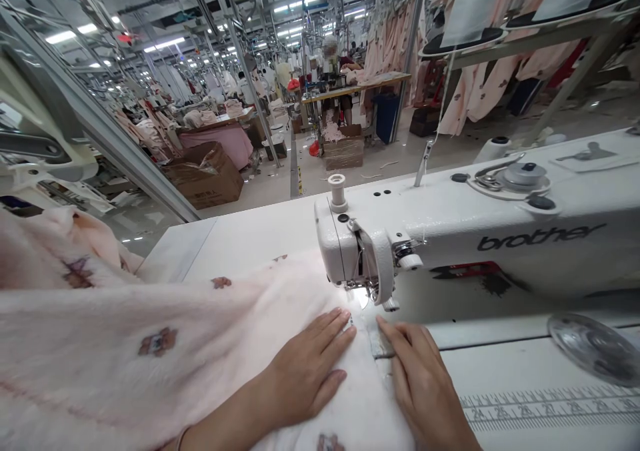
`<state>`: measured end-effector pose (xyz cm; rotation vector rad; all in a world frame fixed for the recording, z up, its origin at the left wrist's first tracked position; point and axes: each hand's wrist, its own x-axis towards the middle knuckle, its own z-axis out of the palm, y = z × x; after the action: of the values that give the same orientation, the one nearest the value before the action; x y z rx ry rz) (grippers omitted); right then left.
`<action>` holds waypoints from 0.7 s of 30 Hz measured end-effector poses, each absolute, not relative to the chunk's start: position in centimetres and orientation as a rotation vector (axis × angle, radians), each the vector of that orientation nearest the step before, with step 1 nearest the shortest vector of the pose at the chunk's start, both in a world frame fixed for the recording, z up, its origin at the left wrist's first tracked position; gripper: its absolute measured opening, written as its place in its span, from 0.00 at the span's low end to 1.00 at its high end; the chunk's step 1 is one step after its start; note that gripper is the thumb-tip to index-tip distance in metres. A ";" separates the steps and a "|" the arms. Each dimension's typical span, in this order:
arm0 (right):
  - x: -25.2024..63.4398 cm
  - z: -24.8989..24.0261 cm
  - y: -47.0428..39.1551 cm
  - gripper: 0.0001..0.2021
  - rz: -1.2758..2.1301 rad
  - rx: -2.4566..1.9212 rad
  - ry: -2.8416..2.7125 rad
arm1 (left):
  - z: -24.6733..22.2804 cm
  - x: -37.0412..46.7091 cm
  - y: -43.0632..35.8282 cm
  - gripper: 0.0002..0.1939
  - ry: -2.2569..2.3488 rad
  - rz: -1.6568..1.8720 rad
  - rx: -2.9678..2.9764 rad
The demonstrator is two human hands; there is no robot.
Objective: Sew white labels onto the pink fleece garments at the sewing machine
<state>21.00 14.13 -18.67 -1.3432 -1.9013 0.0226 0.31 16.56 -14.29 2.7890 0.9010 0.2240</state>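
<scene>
Pale pink fleece fabric (200, 344) with small brown bear-like prints spreads across the left of the table and runs under the head of a white sewing machine (430, 217). My left hand (305, 371) lies flat on the fleece, fingers stretched toward the lit needle area (363, 296). At the fabric's right edge, my right hand (420, 371) has its fingers drawn together, with the index fingertip just in front of the presser area. The fleece edge appears to lie between its index finger and thumb. The needle tip is lost in glare.
A clear round dish (595, 347) stands on the right of the table, behind a printed ruler scale (540, 407). A red-handled tool (465, 271) lies under the machine arm. Beyond are a cardboard box (205, 174), a metal post (255, 91) and thread cones (470, 11).
</scene>
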 end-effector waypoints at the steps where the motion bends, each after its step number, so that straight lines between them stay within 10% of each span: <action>1: 21.0 -18.7 14.1 0.20 0.032 -1.344 -1.904 | -14.3 0.3 16.5 0.29 0.902 0.229 2.781; 21: 20.5 -18.9 13.9 0.23 -0.054 -1.306 -2.072 | -14.1 0.3 16.5 0.31 0.913 0.178 2.787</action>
<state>20.51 13.89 -18.90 -1.3060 -2.0723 -0.0536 0.35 16.54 -14.10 2.7866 0.9127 0.1784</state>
